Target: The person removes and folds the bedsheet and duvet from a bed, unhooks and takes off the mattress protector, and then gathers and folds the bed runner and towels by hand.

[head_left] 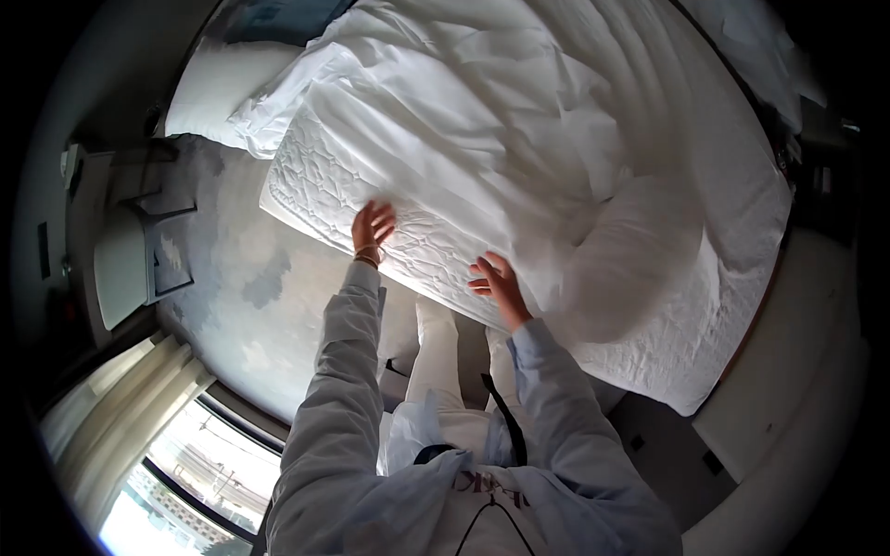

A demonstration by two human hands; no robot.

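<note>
A white sheet [464, 111] lies in loose folds across the bed, with a blurred, puffed-up part at the right. Its near edge leaves a strip of quilted white mattress [320, 176] bare. Above the mattress edge is my left hand [373, 228], fingers spread and nothing held. Farther right, my right hand [498, 281] is also open, fingers apart, close to the sheet's edge. Whether either hand touches the bedding I cannot tell.
A white pillow [227, 88] rests at the bed's left end. On the left, a chair [130, 255] stands on the patterned carpet [246, 259]. Curtains [130, 398] hang by a bright window [199, 477] at lower left. White bedding or upholstery [788, 361] lies at the right.
</note>
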